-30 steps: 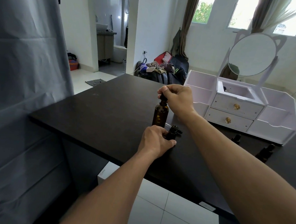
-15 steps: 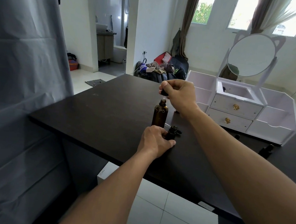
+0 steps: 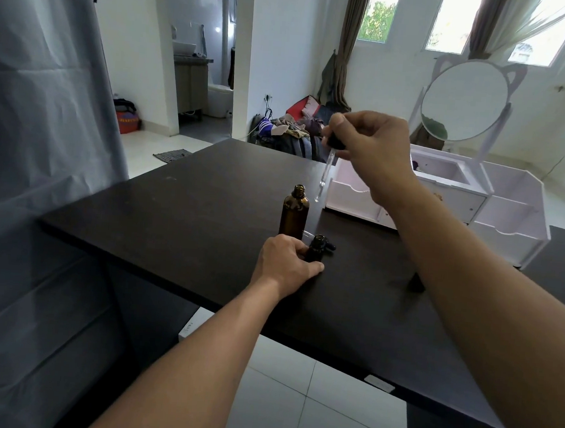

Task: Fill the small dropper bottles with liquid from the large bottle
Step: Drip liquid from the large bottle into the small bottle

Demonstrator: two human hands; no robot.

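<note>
The large amber bottle (image 3: 294,213) stands upright and uncapped on the dark table (image 3: 181,213). My right hand (image 3: 369,146) holds its dropper (image 3: 328,165) by the black bulb, lifted clear of the neck; the glass tube hangs just right of the bottle's mouth. My left hand (image 3: 284,264) grips a small dark dropper bottle (image 3: 315,248), open at the top, standing in front of the large one. A small black cap lies just behind it to the right. Another small dark bottle (image 3: 415,283) shows partly behind my right forearm.
A white vanity organiser (image 3: 495,208) with drawers and a round mirror (image 3: 463,99) stands at the table's back right. A grey curtain (image 3: 37,163) hangs on the left. The table's near edge runs over a tiled floor with a white box (image 3: 195,324) below.
My right hand has pulled the dropper out of the large bottle, raising it up and to the right. The left hand stays on the small bottle.
</note>
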